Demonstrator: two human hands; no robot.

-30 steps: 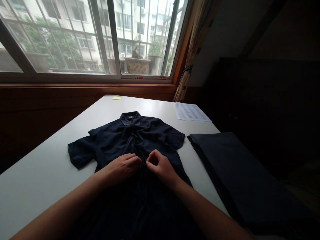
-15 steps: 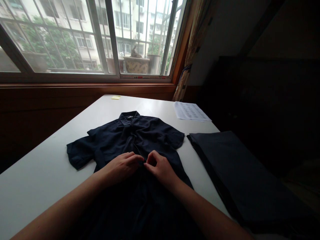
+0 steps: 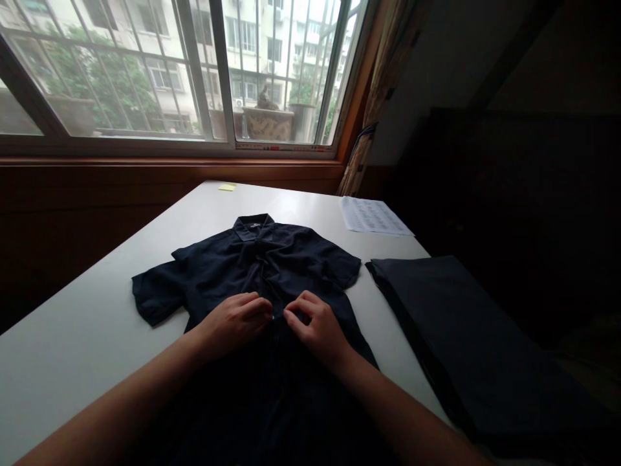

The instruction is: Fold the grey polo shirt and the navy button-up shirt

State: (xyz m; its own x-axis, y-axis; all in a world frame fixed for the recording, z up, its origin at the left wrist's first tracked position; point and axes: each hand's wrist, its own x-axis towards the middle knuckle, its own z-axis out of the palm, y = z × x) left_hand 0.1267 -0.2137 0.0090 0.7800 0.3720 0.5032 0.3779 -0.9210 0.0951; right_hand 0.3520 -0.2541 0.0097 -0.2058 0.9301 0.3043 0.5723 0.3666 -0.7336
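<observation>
While the shirt (image 3: 211, 275) lies front-up on the worktop (image 3: 92, 336), the left hand (image 3: 239, 320), curled, and right hand (image 3: 320, 327), nearly pinched, sit at its front (any hold cannot be told); light, level tension should prevent puckering.

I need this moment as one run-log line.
left hand: at shirt front | right hand: at shirt front | shirt: on white table

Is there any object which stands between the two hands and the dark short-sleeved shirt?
Nothing visible does. The left hand and the right hand are right at the front of the dark short-sleeved shirt. The folded dark fabric lies off to its right, outside that space.
</observation>
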